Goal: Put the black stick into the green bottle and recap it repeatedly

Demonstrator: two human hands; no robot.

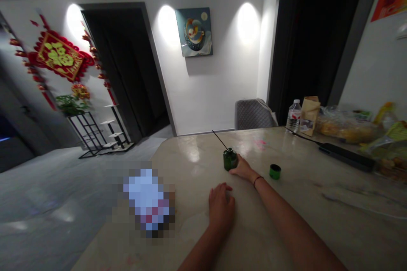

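Note:
A small green glass bottle (pixel 229 161) stands upright on the table, with one thin dark stick (pixel 220 139) leaning out of its neck to the left. My right hand (pixel 243 168) is closed around the bottle's right side; some of its fingers are hidden behind the glass. Nearer to me, my left hand (pixel 221 205) rests on the tabletop with loosely bent fingers, thumb apart, and nothing visible in it. To the right of my right wrist sits a round green cap (pixel 275 172) with a dark hollow top.
The pale marble-patterned table (pixel 197 220) bears a blurred-out bright rectangular object (pixel 148 199) at left. On the right lie a black power strip (pixel 346 156), a water bottle (pixel 294 116), a paper bag (pixel 309 115) and bagged food (pixel 346 127). A grey chair (pixel 254 114) stands beyond.

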